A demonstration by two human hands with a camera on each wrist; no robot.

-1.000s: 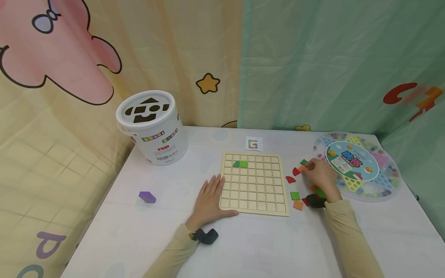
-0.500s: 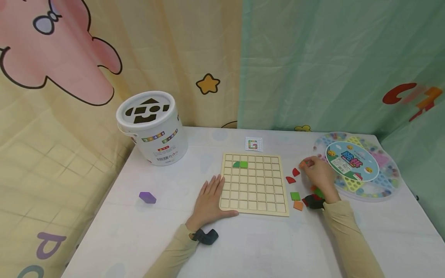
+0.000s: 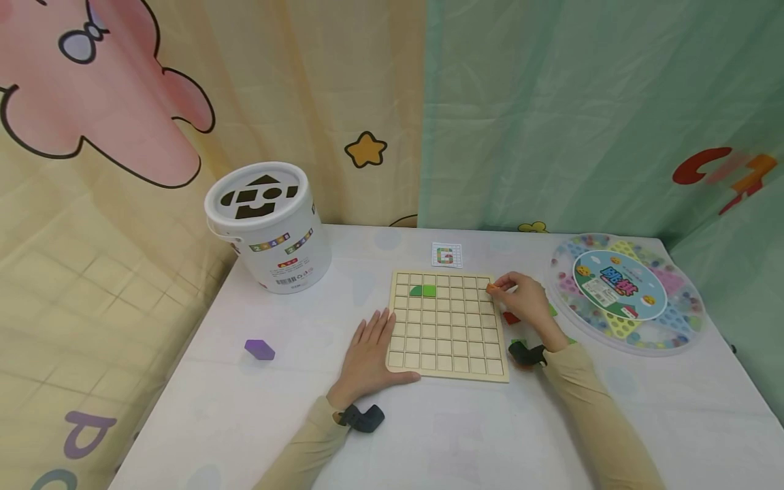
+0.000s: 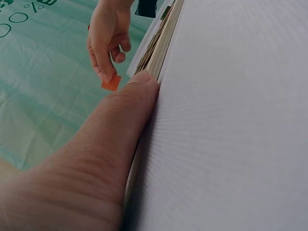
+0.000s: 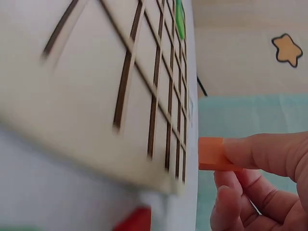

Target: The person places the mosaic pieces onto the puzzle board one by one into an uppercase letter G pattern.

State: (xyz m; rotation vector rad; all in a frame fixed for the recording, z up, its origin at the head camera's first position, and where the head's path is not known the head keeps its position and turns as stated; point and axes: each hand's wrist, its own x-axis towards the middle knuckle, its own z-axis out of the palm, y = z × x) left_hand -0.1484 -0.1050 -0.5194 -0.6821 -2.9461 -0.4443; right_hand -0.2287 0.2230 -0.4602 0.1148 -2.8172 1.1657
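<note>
A wooden grid board lies flat on the table. In its upper left cells sit a dark green quarter-round tile and a light green square tile side by side. My left hand rests at the board's lower left corner, fingers straight along the left side, thumb against the front edge. Between thumb and fingers my right hand pinches an orange square tile, held above the board's upper right edge. Beneath that hand, a red tile and other loose tiles are partly hidden.
A small card with a coloured G pattern lies behind the board. At the back left stands a white bucket with shaped holes in its lid. A purple block is on the left, and a round clear game case lies on the right.
My right hand has lifted the orange tile from the loose tiles and carried it left to the board's right edge. My left hand has stayed in place.
</note>
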